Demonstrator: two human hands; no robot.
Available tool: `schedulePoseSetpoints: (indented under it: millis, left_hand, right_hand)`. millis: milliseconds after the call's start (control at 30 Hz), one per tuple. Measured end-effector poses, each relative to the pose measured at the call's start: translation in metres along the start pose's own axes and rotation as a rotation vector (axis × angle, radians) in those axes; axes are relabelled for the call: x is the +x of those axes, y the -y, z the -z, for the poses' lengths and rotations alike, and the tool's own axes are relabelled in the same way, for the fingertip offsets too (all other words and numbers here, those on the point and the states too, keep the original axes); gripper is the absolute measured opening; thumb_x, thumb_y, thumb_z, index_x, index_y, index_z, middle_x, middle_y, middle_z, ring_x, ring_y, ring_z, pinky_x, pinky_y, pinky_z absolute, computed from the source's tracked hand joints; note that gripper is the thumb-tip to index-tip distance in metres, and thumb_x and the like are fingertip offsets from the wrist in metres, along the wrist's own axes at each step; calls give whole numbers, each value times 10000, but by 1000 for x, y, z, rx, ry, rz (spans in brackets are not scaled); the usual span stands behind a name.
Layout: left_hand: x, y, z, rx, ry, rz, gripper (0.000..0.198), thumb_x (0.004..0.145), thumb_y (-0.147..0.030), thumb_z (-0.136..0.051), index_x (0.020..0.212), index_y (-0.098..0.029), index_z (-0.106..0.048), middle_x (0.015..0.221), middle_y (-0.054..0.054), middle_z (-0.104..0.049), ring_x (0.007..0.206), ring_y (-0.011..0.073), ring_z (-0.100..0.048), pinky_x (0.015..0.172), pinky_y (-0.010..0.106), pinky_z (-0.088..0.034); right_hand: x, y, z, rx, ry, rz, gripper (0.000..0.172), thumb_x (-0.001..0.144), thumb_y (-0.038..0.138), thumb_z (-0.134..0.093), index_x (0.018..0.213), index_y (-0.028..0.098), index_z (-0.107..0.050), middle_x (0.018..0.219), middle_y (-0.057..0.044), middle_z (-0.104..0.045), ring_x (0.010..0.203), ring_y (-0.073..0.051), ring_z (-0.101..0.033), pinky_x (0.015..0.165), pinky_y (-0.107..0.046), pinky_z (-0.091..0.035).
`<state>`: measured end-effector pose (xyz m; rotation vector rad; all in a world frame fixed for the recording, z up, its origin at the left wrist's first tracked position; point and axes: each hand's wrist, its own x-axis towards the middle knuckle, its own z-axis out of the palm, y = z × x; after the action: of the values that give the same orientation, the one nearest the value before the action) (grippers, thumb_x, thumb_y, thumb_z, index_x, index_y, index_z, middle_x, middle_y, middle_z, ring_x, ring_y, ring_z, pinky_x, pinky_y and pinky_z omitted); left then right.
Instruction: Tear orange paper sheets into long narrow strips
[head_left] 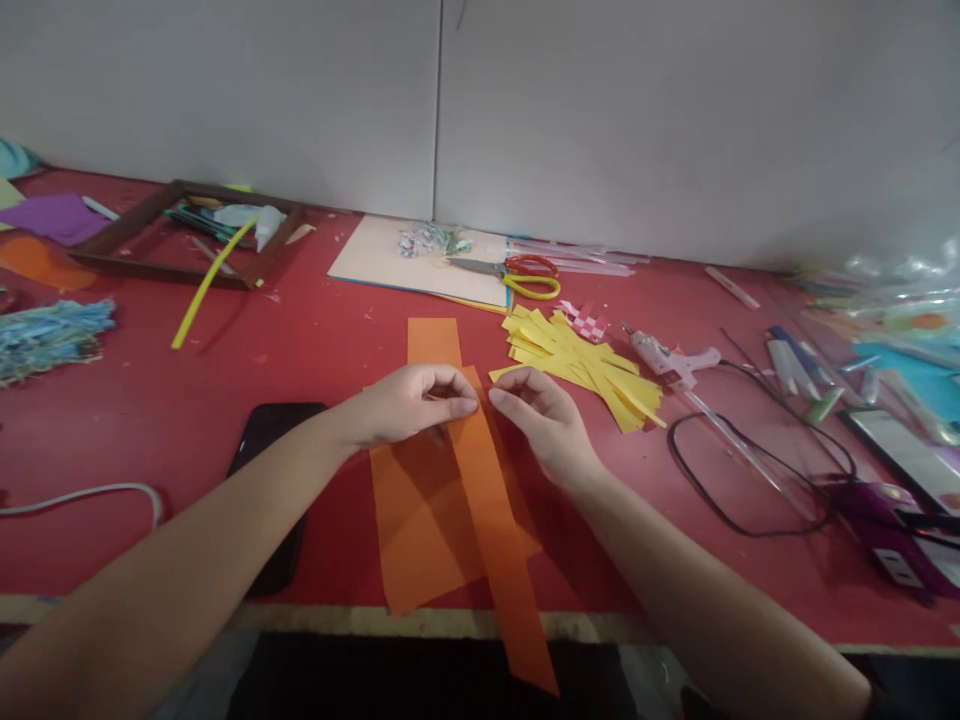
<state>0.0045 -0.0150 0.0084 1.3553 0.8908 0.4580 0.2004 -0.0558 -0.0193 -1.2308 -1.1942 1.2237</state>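
Observation:
My left hand pinches the top end of a long orange paper strip that runs toward me past the table's front edge. My right hand is curled beside it, its fingertips at the strip's top edge. Under the strip lies a wider orange paper sheet, and another orange strip lies just beyond my hands. A pile of cut yellow paper strips sits to the right of my right hand.
Red table against a white wall. Black phone left, scissors on a cream sheet, pink glue gun, black cable loop, wooden frame, yellow stick, yarn, pens and clutter far right.

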Motion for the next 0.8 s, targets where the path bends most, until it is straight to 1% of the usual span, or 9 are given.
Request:
schedulePoseSetpoints:
  millis: [67,133,233,300,400,467,600,700,800]
  left_hand:
    - [1,1,0,-36,-26,-23,347,784,-467,-748,834,-158,-600,714,-18,-575,577,101,-577,584,259,-544]
    - [2,2,0,-53,-45,-40,356,794,-486,-735,836,-163,-592,707,-19,-571,568,100,-572,568,256,-532]
    - [2,4,2,-9,-93,-60,369,809,-519,-703,834,-171,-583,763,-7,-574,625,107,-572,571,241,-509]
    - [3,5,3,57,-155,-70,375,813,-536,-688,878,-181,-587,824,7,-587,692,121,-571,589,238,-495]
    - [3,6,3,159,-176,-85,375,845,-541,-641,969,-187,-628,888,28,-619,751,140,-567,645,260,-486]
    - [3,5,2,209,-135,-109,345,872,-511,-610,929,-175,-656,834,22,-614,726,135,-551,654,264,-466]
    - [2,3,-1,241,-97,-162,298,880,-462,-610,820,-169,-621,718,-8,-569,648,120,-531,602,251,-427]
    - [1,3,-2,262,-57,-119,297,869,-467,-631,819,-177,-592,690,-14,-577,623,129,-569,580,253,-435]
    - [1,5,-1,285,-21,-86,293,877,-471,-624,855,-181,-591,753,-3,-610,630,132,-603,579,258,-444]
  right_hand:
    - [-1,2,1,-33,7,-21,319,786,499,-731,763,205,-609,719,21,-540,669,-121,-468,638,-273,-390]
    - [-4,4,2,-44,106,-76,380,776,552,-724,732,197,-597,655,34,-485,600,-108,-407,569,-268,-342]
    - [-9,7,-1,-45,257,-159,406,755,555,-745,701,195,-565,593,52,-424,525,-91,-362,497,-259,-281]
    - [-12,7,-2,-17,289,-188,384,784,534,-727,711,200,-553,586,54,-428,504,-89,-372,482,-257,-275]
    - [-12,5,-3,7,284,-188,353,815,512,-703,728,205,-553,587,55,-439,495,-86,-361,476,-254,-271]
    - [-10,4,-3,-7,262,-150,339,805,482,-719,713,200,-556,594,56,-434,513,-84,-357,488,-250,-278]
    - [-5,1,-4,62,131,-52,231,777,398,-744,823,205,-625,731,26,-552,639,-104,-462,589,-251,-370]
    - [-2,-2,-6,93,45,-54,206,786,394,-720,827,211,-634,703,31,-552,616,-104,-447,578,-252,-366]
    - [-2,-2,-6,51,48,-59,199,777,384,-704,769,203,-621,654,36,-530,579,-102,-425,550,-255,-347]
